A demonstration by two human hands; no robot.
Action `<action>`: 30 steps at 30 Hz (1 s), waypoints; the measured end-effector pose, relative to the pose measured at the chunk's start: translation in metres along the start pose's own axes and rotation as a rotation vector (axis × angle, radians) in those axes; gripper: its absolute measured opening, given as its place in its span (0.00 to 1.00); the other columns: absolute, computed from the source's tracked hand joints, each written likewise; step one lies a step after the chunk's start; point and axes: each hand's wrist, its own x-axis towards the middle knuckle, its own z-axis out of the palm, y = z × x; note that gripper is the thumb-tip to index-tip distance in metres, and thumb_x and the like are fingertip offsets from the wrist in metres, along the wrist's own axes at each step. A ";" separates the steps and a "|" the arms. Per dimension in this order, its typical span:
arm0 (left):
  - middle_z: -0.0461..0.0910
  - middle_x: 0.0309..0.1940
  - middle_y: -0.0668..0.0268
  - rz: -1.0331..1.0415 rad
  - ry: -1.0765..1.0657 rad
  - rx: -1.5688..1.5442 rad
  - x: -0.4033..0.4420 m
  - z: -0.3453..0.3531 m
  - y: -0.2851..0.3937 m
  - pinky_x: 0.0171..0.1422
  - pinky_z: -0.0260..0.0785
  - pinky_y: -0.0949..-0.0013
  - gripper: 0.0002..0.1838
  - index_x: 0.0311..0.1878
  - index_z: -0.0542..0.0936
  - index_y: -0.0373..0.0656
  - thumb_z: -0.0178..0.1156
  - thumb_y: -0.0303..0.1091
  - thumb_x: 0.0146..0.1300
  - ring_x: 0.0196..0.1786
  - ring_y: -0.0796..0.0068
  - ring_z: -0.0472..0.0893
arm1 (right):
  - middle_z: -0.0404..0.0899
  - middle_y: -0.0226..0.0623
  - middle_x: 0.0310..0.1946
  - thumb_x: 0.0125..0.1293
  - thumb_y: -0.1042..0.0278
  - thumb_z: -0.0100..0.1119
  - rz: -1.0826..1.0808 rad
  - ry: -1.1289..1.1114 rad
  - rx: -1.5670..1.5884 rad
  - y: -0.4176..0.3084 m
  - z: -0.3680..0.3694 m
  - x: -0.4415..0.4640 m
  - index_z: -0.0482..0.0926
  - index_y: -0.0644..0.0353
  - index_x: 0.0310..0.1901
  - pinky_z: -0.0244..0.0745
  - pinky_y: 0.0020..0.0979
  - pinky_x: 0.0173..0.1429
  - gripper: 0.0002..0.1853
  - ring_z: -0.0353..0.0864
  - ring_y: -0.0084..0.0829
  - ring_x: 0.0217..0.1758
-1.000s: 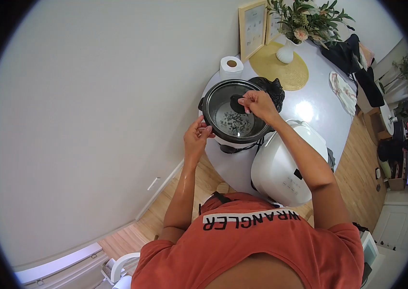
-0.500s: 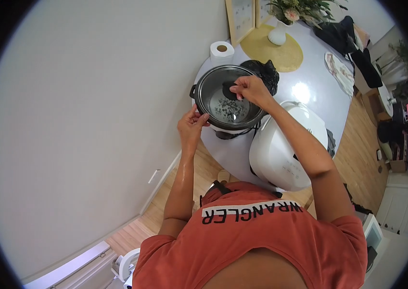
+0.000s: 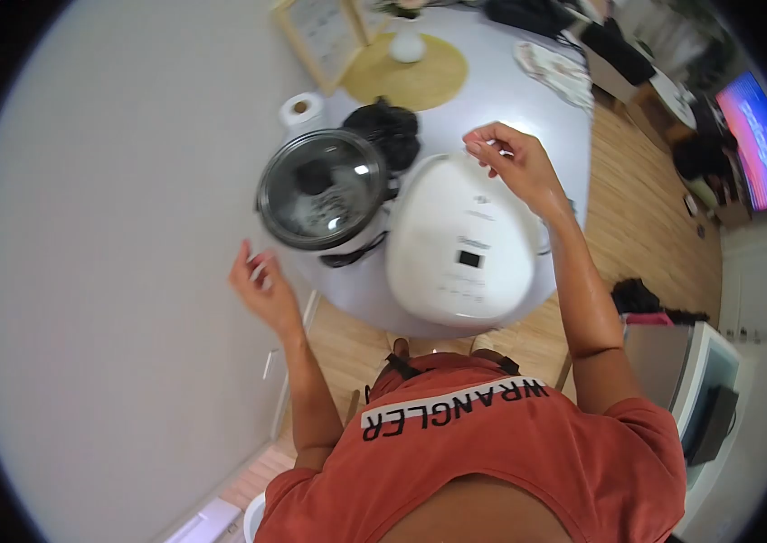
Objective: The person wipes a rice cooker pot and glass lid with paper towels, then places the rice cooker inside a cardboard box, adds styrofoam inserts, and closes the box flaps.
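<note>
On the desk [image 3: 501, 86], the lid [image 3: 347, 195] sits on the left pot [image 3: 336, 246]. The left hand [image 3: 266, 290] is spread, the right hand [image 3: 523, 165] loosely curled, both empty; gripping needs reaching.

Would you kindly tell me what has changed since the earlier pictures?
The right hand released the knob of the glass lid and moved right, towards the white cooker. The left hand came away from the pot. The lid stays on; the cooker stays beside the pot.
</note>
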 end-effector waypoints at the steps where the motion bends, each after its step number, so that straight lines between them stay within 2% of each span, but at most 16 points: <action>1: 0.67 0.47 0.63 0.046 0.009 -0.042 -0.010 0.004 0.027 0.44 0.66 0.73 0.17 0.53 0.72 0.40 0.56 0.27 0.60 0.42 0.77 0.72 | 0.77 0.27 0.26 0.58 0.60 0.60 -0.004 0.086 0.009 0.009 -0.026 -0.017 0.79 0.61 0.37 0.65 0.19 0.27 0.13 0.67 0.15 0.25; 5: 0.66 0.48 0.61 0.188 -0.011 -0.257 -0.070 0.044 0.126 0.48 0.67 0.72 0.13 0.50 0.73 0.35 0.52 0.25 0.62 0.44 0.74 0.72 | 0.75 0.25 0.23 0.62 0.64 0.56 0.146 0.273 0.101 0.071 -0.129 -0.100 0.79 0.62 0.35 0.63 0.17 0.27 0.10 0.67 0.13 0.23; 6: 0.69 0.49 0.60 0.205 -0.044 -0.250 -0.093 0.058 0.148 0.48 0.68 0.74 0.13 0.50 0.71 0.32 0.51 0.24 0.62 0.45 0.76 0.72 | 0.75 0.25 0.23 0.62 0.64 0.56 0.145 0.290 0.101 0.090 -0.152 -0.121 0.79 0.62 0.35 0.63 0.17 0.27 0.10 0.67 0.13 0.23; 10: 0.69 0.46 0.60 0.209 -0.188 -0.381 -0.193 0.134 0.212 0.47 0.69 0.74 0.11 0.47 0.73 0.32 0.51 0.21 0.61 0.43 0.76 0.73 | 0.76 0.26 0.23 0.62 0.65 0.56 0.274 0.421 0.225 0.150 -0.238 -0.210 0.79 0.63 0.35 0.62 0.17 0.27 0.09 0.67 0.13 0.23; 11: 0.70 0.45 0.61 0.163 -0.244 -0.381 -0.217 0.158 0.225 0.46 0.69 0.74 0.11 0.46 0.74 0.33 0.52 0.21 0.60 0.42 0.76 0.73 | 0.76 0.26 0.24 0.62 0.65 0.56 0.327 0.454 0.238 0.159 -0.259 -0.226 0.79 0.62 0.35 0.63 0.16 0.27 0.09 0.68 0.13 0.23; 15: 0.68 0.45 0.63 0.146 -0.720 -0.456 -0.291 0.253 0.262 0.42 0.66 0.80 0.12 0.46 0.76 0.38 0.55 0.22 0.59 0.39 0.80 0.72 | 0.77 0.27 0.24 0.62 0.65 0.56 0.403 0.535 0.287 0.189 -0.335 -0.277 0.79 0.63 0.35 0.63 0.17 0.28 0.09 0.68 0.13 0.23; 17: 0.68 0.44 0.64 0.075 -0.819 -0.461 -0.320 0.287 0.280 0.42 0.65 0.80 0.11 0.46 0.77 0.37 0.55 0.22 0.58 0.37 0.81 0.71 | 0.77 0.26 0.24 0.62 0.65 0.56 0.390 0.626 0.238 0.206 -0.368 -0.286 0.78 0.63 0.35 0.63 0.17 0.29 0.09 0.68 0.14 0.24; 19: 0.69 0.43 0.66 -0.068 -1.054 -0.436 -0.343 0.326 0.275 0.44 0.65 0.80 0.11 0.45 0.77 0.37 0.55 0.24 0.58 0.37 0.81 0.72 | 0.77 0.27 0.24 0.62 0.64 0.56 0.385 0.677 0.252 0.225 -0.394 -0.286 0.78 0.63 0.35 0.64 0.17 0.29 0.10 0.69 0.14 0.24; 21: 0.70 0.42 0.67 -0.021 -1.127 -0.342 -0.365 0.365 0.262 0.43 0.66 0.78 0.12 0.46 0.76 0.36 0.56 0.25 0.58 0.37 0.82 0.72 | 0.77 0.27 0.24 0.62 0.64 0.56 0.396 0.728 0.274 0.247 -0.409 -0.286 0.78 0.64 0.34 0.64 0.17 0.30 0.10 0.70 0.14 0.25; 23: 0.75 0.38 0.69 -0.219 -1.306 -0.295 -0.388 0.411 0.253 0.46 0.67 0.77 0.14 0.48 0.75 0.37 0.56 0.26 0.58 0.39 0.81 0.74 | 0.77 0.28 0.24 0.62 0.64 0.56 0.393 0.724 0.235 0.273 -0.424 -0.279 0.78 0.65 0.34 0.65 0.17 0.31 0.11 0.71 0.15 0.26; 24: 0.75 0.38 0.69 -0.219 -1.308 -0.287 -0.399 0.437 0.247 0.46 0.67 0.77 0.14 0.48 0.75 0.37 0.56 0.26 0.58 0.39 0.81 0.74 | 0.77 0.28 0.24 0.62 0.64 0.56 0.397 0.724 0.242 0.287 -0.432 -0.276 0.78 0.65 0.34 0.65 0.17 0.31 0.11 0.71 0.15 0.26; 26: 0.76 0.37 0.68 -0.499 -1.440 -0.172 -0.418 0.495 0.228 0.44 0.68 0.76 0.15 0.49 0.74 0.37 0.57 0.27 0.57 0.38 0.81 0.75 | 0.76 0.28 0.23 0.62 0.65 0.56 0.496 0.693 0.286 0.318 -0.442 -0.271 0.77 0.66 0.34 0.66 0.18 0.31 0.11 0.71 0.16 0.25; 30: 0.75 0.37 0.68 -0.678 -1.337 -0.076 -0.451 0.639 0.150 0.41 0.69 0.73 0.16 0.49 0.73 0.37 0.57 0.28 0.56 0.38 0.79 0.74 | 0.77 0.29 0.24 0.62 0.65 0.55 0.669 0.711 0.252 0.385 -0.472 -0.259 0.77 0.65 0.34 0.68 0.20 0.30 0.10 0.72 0.16 0.25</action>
